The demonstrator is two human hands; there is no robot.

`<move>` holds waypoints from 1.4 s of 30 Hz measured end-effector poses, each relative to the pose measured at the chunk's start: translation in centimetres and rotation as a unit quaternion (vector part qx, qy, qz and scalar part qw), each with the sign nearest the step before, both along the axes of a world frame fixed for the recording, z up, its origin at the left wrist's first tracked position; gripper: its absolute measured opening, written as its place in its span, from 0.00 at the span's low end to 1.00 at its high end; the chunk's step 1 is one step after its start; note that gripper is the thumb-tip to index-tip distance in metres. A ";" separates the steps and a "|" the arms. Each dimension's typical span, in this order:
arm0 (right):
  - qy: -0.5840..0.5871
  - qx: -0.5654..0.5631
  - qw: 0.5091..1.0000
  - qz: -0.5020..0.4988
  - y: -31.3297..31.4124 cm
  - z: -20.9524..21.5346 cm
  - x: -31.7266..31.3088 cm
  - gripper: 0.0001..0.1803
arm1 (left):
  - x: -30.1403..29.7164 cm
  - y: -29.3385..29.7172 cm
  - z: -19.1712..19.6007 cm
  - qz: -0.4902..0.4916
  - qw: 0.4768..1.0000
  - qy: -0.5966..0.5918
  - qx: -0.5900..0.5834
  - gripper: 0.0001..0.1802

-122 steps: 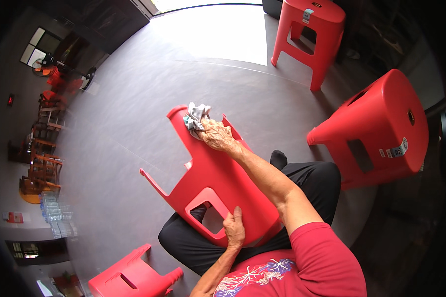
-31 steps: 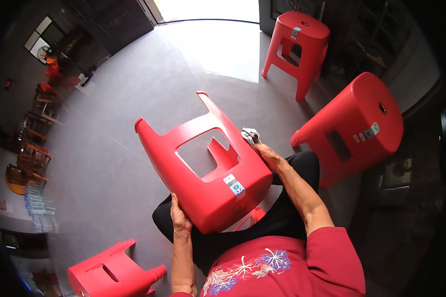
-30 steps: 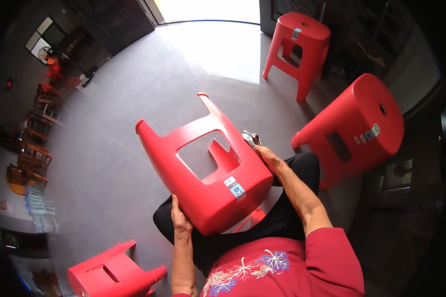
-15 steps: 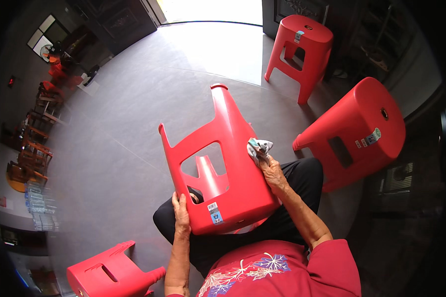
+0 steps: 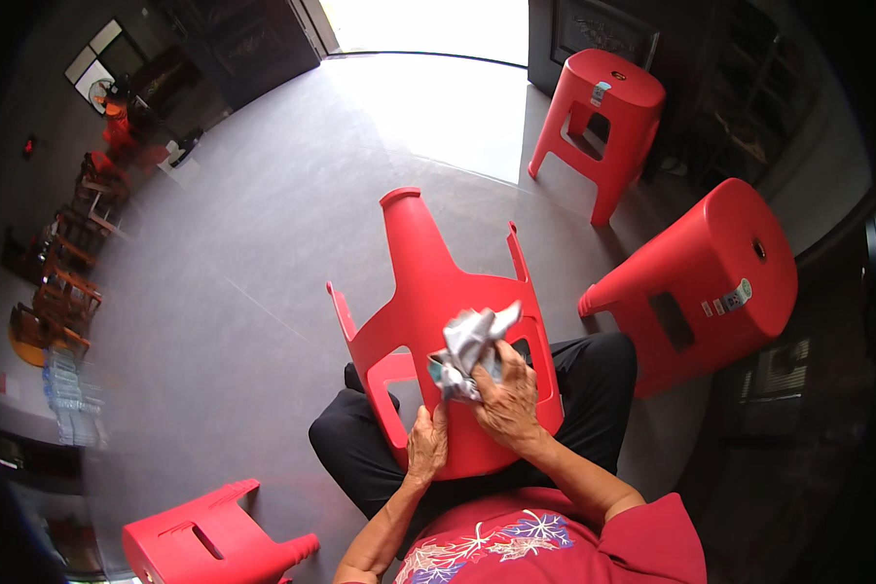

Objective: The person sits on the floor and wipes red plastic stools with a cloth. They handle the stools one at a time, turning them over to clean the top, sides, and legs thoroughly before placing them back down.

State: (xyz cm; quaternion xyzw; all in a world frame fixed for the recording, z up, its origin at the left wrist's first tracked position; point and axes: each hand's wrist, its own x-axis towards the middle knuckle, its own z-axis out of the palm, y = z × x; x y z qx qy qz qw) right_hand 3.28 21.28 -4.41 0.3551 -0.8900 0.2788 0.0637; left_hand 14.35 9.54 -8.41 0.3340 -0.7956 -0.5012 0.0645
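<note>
A red plastic stool [image 5: 420, 304] lies tipped across my lap, its legs pointing away from me and its seat end toward my body. My left hand [image 5: 426, 444] grips the stool's side beside the left opening, with the thumb along the red surface and the other fingers partly hidden. In my right hand [image 5: 509, 399] is a crumpled grey-white cloth [image 5: 469, 336], bunched against the stool's upward-facing corner between the two openings.
Two more red stools stand at the right, a near one [image 5: 696, 282] and a far one [image 5: 608, 117] by the bright doorway. Another red stool [image 5: 219, 540] is at the lower left. Wooden chairs [image 5: 68, 282] and a stack of clear plastic-wrapped items [image 5: 68, 394] line the left side.
The stool has turned on my lap, so a corner leg now faces up. My right hand moved the cloth left onto that corner, and my left hand shifted right along the stool.
</note>
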 end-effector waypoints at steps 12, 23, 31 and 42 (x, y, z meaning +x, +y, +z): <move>-0.001 0.051 0.998 -0.026 -17.0 0.6 -16.1 0.35 | -0.3 0.1 0.7 -0.053 0.994 -0.086 -0.043 0.38; 0.206 0.042 0.977 -0.021 -23.5 -2.6 -20.8 0.23 | -0.3 0.3 0.1 -0.086 0.990 -0.075 -0.077 0.35; 0.140 0.078 0.986 0.037 -19.2 -0.6 -18.4 0.30 | -0.2 0.1 0.5 -0.084 0.991 -0.076 -0.066 0.36; 0.009 -0.010 0.993 -0.114 -19.5 -0.3 -23.2 0.28 | -1.1 0.6 1.9 -0.093 0.986 -0.117 -0.075 0.36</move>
